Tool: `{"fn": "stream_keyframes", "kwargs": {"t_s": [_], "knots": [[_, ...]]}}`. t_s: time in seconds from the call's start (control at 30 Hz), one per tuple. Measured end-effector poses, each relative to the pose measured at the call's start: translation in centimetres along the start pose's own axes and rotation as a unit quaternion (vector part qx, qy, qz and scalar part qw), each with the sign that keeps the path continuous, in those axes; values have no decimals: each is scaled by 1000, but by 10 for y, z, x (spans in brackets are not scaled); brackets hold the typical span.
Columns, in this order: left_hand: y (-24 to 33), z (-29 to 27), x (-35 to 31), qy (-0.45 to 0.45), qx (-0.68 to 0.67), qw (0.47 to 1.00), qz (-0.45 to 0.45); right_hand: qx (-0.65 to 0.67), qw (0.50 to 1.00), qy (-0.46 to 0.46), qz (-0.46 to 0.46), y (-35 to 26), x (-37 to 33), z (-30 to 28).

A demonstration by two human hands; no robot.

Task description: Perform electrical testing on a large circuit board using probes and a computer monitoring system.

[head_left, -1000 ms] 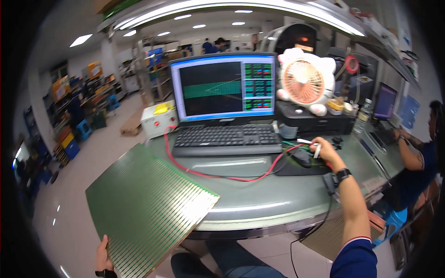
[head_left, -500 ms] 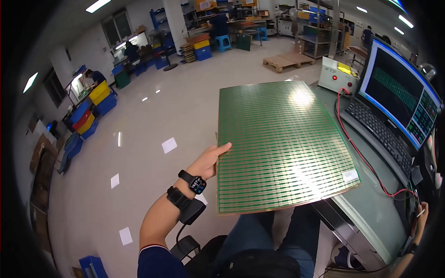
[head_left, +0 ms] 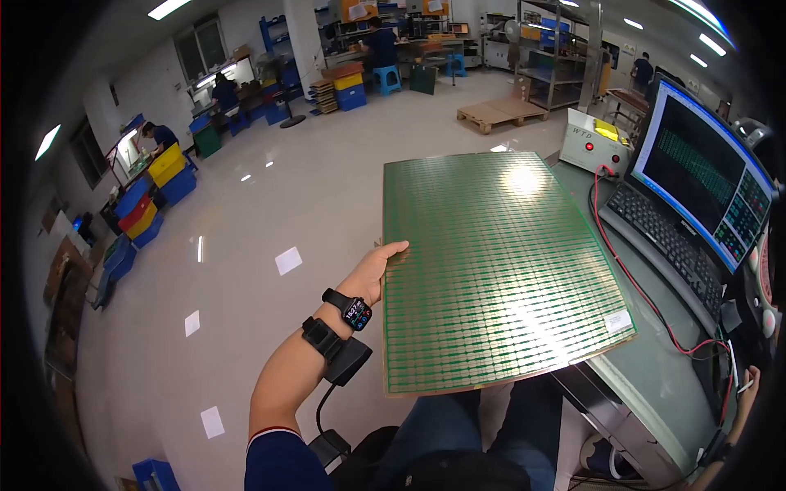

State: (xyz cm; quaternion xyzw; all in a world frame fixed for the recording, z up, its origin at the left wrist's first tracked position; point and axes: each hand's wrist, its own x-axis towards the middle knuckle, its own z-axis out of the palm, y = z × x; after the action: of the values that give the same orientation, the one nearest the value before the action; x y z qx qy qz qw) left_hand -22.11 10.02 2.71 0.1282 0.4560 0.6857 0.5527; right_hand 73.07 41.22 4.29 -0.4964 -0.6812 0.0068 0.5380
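My left hand grips the left edge of a large green circuit board panel, thumb on top and fingers hidden underneath. Rows of shiny metallic strips cover the panel, and a white label sits at its near right corner. The panel is held over my lap, its right side overlapping the workbench. At the far right rim, my right hand is closed on a thin white stick, small and partly cut off by the picture's dark border. Red wires run close to that hand.
On the bench stand a monitor, a black keyboard and a pale box with red terminals; a red cable leads from the box. A pallet lies on the floor. Coloured bins and seated people are farther back.
The panel's near edge sits slightly lower in the picture, while my left thumb appears a little higher. The room has shifted slightly left. Both hands keep their hold.
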Motion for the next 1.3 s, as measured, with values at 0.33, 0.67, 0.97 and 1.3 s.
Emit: {"fn": "stream_keyframes", "kwargs": {"t_s": [0.33, 0.67, 0.97, 1.3], "knots": [[-18, -16, -6, 29, 61, 996, 61, -53, 987, -105, 108, -135, -35, -2], [-20, -25, -50, -26, -56, 983, 174, 40, 993, -48, 96, -305, -23, 17], [-13, 45, -93, -139, -61, 957, 248, 42, 995, -49, -77, -497, 8, -11], [-50, 169, -110, -291, 25, 916, 275, 43, 956, -81, -277, -591, 10, -43]]}}
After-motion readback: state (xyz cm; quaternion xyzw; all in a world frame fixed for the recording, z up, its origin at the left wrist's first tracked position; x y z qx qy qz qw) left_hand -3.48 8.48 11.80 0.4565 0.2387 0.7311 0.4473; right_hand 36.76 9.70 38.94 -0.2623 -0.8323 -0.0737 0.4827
